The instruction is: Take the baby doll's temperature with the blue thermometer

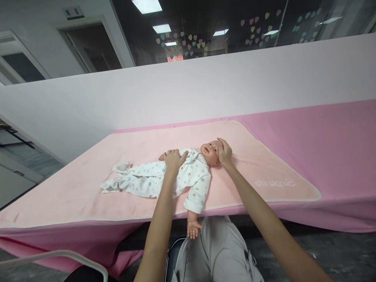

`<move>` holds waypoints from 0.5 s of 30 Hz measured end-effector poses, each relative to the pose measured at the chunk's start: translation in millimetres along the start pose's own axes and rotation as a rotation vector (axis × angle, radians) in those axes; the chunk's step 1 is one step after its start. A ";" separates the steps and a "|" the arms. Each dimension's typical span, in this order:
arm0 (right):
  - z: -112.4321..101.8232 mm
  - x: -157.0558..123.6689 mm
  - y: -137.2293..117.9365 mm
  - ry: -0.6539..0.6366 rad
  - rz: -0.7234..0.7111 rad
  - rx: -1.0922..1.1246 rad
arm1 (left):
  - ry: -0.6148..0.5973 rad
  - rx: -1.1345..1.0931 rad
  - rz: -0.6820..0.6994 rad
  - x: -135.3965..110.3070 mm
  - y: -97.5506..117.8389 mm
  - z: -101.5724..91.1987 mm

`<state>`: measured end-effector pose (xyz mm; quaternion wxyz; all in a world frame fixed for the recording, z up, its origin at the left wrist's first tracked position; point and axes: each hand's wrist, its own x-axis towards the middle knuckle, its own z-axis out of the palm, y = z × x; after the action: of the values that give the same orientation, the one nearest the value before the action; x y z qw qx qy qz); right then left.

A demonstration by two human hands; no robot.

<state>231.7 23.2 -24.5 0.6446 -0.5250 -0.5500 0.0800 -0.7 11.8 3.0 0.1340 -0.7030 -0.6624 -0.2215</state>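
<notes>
A baby doll [188, 174] in a white patterned sleepsuit lies on its back on a light pink blanket [264, 168], head to the right, feet to the left. One doll arm hangs over the table's front edge. My left hand [173, 159] rests flat on the doll's chest, fingers spread. My right hand [224, 152] cups the top of the doll's head [209, 150], fingers curved around it.
The blanket covers a table draped in a darker pink cloth [337, 133]. A pale partition wall [188, 90] stands behind the table. My legs in grey trousers [217, 250] are below the front edge. A white curved rail [58, 256] sits at lower left.
</notes>
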 end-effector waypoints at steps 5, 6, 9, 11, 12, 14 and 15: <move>3.5 1.2 1.9 0.048 0.299 0.252 | -0.004 -0.005 0.007 -0.8 0.8 -2.1; 4.2 2.1 2.6 0.049 0.345 0.296 | -0.006 -0.002 0.006 -0.8 0.9 -2.3; 6.0 5.4 6.9 0.051 0.435 0.382 | -0.014 0.011 0.000 -0.7 1.4 -2.9; 6.7 7.1 11.3 0.009 0.508 0.438 | -0.016 0.017 -0.004 -0.7 1.6 -3.2; 6.8 7.5 13.5 -0.038 0.542 0.472 | -0.019 0.017 -0.007 -0.7 1.7 -3.4; 5.9 7.3 16.7 -0.158 0.584 0.542 | -0.023 0.013 -0.008 -0.7 1.7 -3.7; 4.9 6.8 17.3 -0.211 0.588 0.570 | -0.025 0.010 -0.008 -0.6 1.7 -3.6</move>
<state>238.6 38.3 -34.2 0.6539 -0.4495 -0.3955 0.4627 0.4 9.4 6.0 0.1283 -0.7025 -0.6677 -0.2102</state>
